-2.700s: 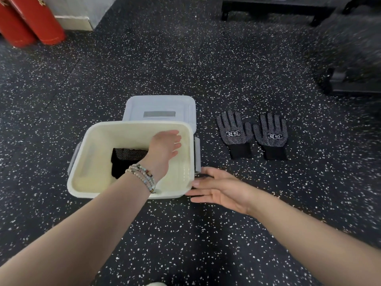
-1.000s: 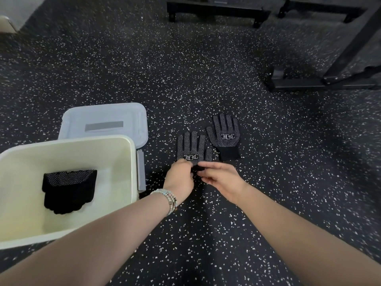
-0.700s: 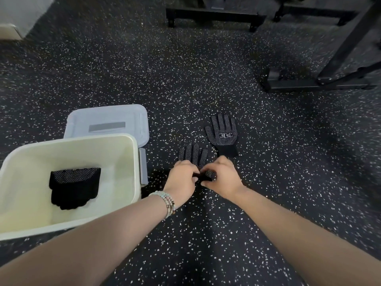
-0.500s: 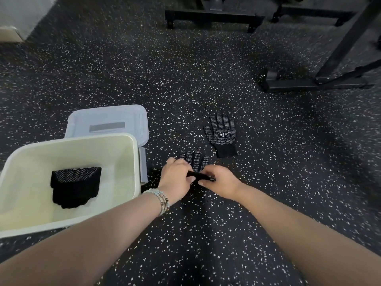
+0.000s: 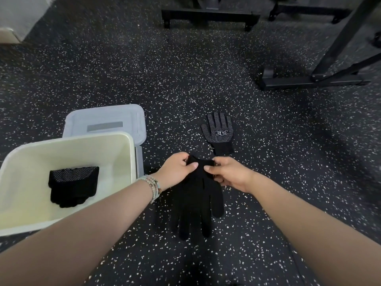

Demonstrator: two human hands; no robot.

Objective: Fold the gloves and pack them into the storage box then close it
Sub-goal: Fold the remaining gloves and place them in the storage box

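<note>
A black glove (image 5: 195, 201) lies plain side up on the floor, fingers pointing toward me. My left hand (image 5: 177, 170) pinches the left side of its cuff and my right hand (image 5: 228, 174) pinches the right side. A second black glove (image 5: 219, 132), dotted side up with a white logo, lies flat just beyond my hands. The cream storage box (image 5: 132, 159) stands open at the left with a folded dotted glove (image 5: 72, 184) on its bottom. Its pale grey lid (image 5: 107, 124) lies on the floor behind it.
The floor is black rubber with white speckles. Black metal equipment frames stand at the back (image 5: 208, 15) and back right (image 5: 309, 79). A white wall base (image 5: 8, 36) shows at the top left corner.
Both hands took the nearer glove by its cuff, pulled it toward me and flipped it over, so it now lies plain side up with fingers toward me.
</note>
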